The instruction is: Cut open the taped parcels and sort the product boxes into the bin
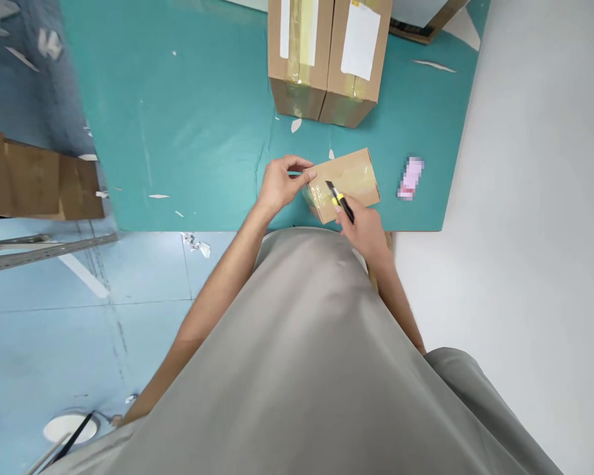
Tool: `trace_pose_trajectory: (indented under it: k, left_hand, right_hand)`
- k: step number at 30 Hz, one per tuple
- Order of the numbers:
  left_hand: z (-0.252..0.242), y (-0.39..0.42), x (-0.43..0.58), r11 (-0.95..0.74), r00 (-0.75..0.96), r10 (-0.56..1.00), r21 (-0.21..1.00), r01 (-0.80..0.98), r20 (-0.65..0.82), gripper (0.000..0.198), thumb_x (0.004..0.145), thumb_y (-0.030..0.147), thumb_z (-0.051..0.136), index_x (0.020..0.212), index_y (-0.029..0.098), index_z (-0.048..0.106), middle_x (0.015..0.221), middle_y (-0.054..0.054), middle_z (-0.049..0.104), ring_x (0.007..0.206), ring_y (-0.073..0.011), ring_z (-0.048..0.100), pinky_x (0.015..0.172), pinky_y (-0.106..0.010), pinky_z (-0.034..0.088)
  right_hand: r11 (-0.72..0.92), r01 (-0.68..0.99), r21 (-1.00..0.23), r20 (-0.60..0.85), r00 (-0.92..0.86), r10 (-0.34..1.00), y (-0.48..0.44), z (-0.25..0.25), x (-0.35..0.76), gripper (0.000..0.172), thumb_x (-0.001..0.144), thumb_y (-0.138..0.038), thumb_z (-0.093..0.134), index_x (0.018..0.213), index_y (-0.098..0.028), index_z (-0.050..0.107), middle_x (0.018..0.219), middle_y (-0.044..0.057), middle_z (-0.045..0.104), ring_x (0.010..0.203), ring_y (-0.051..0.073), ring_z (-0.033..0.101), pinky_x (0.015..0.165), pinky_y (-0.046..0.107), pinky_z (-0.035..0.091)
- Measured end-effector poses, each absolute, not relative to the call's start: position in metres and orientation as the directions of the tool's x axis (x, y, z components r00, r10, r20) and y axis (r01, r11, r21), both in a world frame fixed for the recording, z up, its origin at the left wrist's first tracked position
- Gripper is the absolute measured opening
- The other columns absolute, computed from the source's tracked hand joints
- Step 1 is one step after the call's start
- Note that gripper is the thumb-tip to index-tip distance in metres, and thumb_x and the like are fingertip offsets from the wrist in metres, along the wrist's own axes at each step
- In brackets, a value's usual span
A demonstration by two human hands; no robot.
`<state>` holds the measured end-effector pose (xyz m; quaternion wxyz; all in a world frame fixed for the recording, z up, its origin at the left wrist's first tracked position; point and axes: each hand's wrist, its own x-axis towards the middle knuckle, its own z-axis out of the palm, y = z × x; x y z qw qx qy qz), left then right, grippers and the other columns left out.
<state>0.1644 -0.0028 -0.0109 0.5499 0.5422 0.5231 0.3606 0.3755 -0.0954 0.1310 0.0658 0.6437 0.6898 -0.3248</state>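
A small brown cardboard box [349,175] with clear tape lies tilted near the front edge of the green table. My left hand [282,183] grips the box's upper left corner between thumb and fingers. In my right hand [365,229] is a yellow and black utility knife [344,203], held over the lower part of the box. The knife's dark tip points up and left above the box's top face; whether it touches the cardboard I cannot tell.
Two taped cartons [324,66] stand side by side behind the small box. A blurred pink item [410,178] lies to the right on the green table [188,132]. Paper scraps are scattered about. Brown cardboard [34,178] is at the left, and a white wall [534,198] at the right.
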Motion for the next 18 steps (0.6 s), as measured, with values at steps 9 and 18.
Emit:
trace_pose_trajectory:
  k: [9,18]
  left_hand:
    - [-0.014,0.0,0.165,0.127,0.201,0.966,0.976,0.179,-0.162,0.035,0.089,0.047,0.093,0.105,0.018,0.083,0.107,-0.009,0.086,0.108,-0.0292,0.081,0.101,-0.046,0.069]
    - [-0.018,-0.004,0.167,0.161,0.176,0.966,0.975,0.154,-0.188,0.03,0.086,0.039,0.095,0.104,0.018,0.083,0.106,-0.008,0.085,0.114,-0.0317,0.08,0.109,-0.051,0.066]
  right_hand:
    - [-0.088,0.962,-0.259,-0.576,-0.081,0.814,-0.086,0.128,0.335,0.062,0.123,-0.038,0.029,0.176,-0.013,0.049,0.135,0.021,0.084,0.117,0.037,0.081,0.1,0.042,0.059]
    - [-0.073,0.995,-0.074,-0.663,0.005,0.749,-0.078,0.137,0.306,0.057,0.123,-0.032,0.028,0.173,-0.013,0.049,0.134,0.025,0.082,0.117,0.037,0.081,0.095,0.043,0.062]
